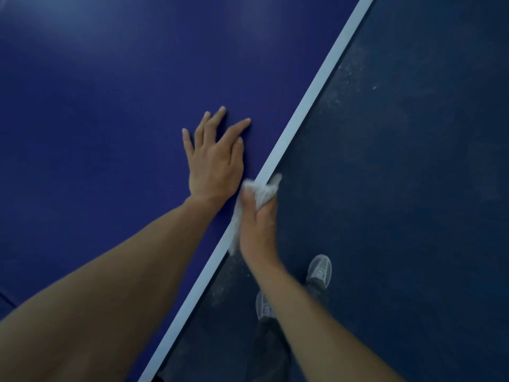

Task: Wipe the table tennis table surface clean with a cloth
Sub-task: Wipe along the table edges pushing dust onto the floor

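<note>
**Cloth working the white edge line**

The crumpled white cloth (259, 194) sits right at the rim of the bench, bunched over the white painted border stripe (311, 97), with a loose tail trailing back along the stripe toward the person. The right hand (257, 230) has its grip closed around that cloth, fingers curled over the wad and pressing it against the edge; the hand itself hangs partly off the side, over the floor. The cloth looks a little blurred, so I judge it to be mid-stroke along the border.

Just beside it, the left hand (213, 161) lies flat and empty on the smooth dark-blue table tennis bench (96, 119), fingers spread, seemingly bracing the body.

Beyond the edge lies the dark speckled floor (413, 161), dusted pale near the bench, and a pair of grey trainers (319, 270).

The step in hand appears to be wiping the edge. The next move likely calls for steady pressure along the stripe, then sweeps inward over the broad blue surface.
</note>
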